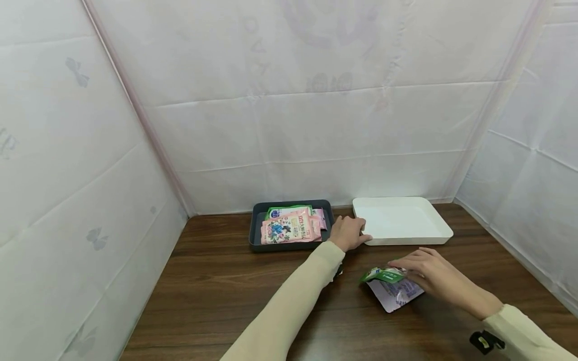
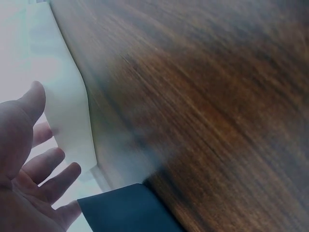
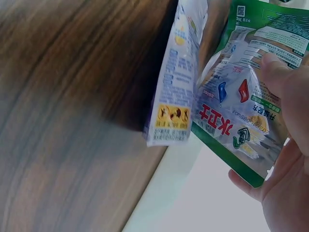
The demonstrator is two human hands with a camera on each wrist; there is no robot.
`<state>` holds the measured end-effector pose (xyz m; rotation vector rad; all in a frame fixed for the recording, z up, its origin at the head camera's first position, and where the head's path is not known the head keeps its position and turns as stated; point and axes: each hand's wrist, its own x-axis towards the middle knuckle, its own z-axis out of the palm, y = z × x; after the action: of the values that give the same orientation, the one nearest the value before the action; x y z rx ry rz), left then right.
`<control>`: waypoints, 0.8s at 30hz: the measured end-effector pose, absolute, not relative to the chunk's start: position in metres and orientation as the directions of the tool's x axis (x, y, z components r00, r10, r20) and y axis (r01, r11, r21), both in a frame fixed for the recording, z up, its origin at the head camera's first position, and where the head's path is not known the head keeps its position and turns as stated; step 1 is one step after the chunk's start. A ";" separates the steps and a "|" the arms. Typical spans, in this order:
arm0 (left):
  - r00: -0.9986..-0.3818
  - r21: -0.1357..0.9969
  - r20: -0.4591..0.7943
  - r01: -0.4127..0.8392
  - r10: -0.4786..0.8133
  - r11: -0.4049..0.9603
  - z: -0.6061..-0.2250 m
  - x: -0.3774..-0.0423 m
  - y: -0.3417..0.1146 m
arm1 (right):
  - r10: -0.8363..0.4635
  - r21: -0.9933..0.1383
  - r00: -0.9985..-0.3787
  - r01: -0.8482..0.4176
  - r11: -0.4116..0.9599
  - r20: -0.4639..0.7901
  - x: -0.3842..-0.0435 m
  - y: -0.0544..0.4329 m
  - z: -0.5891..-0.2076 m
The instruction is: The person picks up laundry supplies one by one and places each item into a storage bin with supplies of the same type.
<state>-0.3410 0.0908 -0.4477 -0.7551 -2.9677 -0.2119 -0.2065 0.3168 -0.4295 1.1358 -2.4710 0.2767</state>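
Observation:
My right hand [image 1: 435, 281] grips a green-edged see-through pouch [image 3: 241, 106] of red and blue capsules, thumb on its near face and fingers behind. Close against that pouch is a purple and white pouch [image 3: 176, 82], low over the table in front of the hand. My left hand [image 1: 348, 233] holds nothing, its fingers loosely bent and spread between two trays. Its thumb and fingertips are right by the near left corner of the white tray [image 1: 404, 218]. To its left stands the dark grey tray [image 1: 289, 247].
Pink flowered packets [image 1: 286, 228] lie in the dark tray, overlapping a green and white packet [image 1: 293, 208] and a light purple one [image 1: 320, 218]. The trays stand at the back of the brown wooden table [image 1: 203, 291]. White sheeting [image 1: 316, 125] encloses the back and sides.

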 end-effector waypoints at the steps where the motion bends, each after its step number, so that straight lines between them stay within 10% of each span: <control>1: -0.877 0.117 0.105 0.480 0.470 0.870 -0.448 -0.341 0.091 | -0.679 -0.010 -0.588 -0.759 0.651 0.440 -0.207 0.318 -0.428; 24: -0.875 0.129 0.147 0.479 0.461 0.868 -0.454 -0.344 0.092 | -0.661 0.042 -0.559 -0.747 0.664 0.501 -0.239 0.349 -0.395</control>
<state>-0.3436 0.0916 -0.4538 -0.7392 -2.9286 -0.2457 -0.2394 0.3494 -0.3953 1.0935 -2.3983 0.2403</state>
